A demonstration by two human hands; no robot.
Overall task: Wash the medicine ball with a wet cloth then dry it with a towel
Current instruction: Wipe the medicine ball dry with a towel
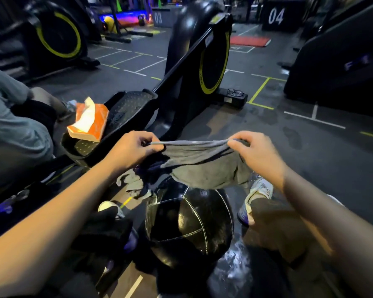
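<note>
A black medicine ball [187, 226] with pale seams rests on the floor between my feet, low in the middle of the view. Above it I stretch a grey cloth [202, 166] between both hands. My left hand [136, 147] pinches its left top corner and my right hand [252, 151] pinches its right top corner. The cloth sags down and its lower edge hangs just over the top of the ball. Its left part looks darker.
An orange tissue box [88, 123] lies on the footplate of an exercise bike [202, 67] ahead left. Another person's sleeve [11, 117] is at the left. Eyeglasses [235, 92] sit on the bike's base. The floor by the ball at the right looks wet [237, 261].
</note>
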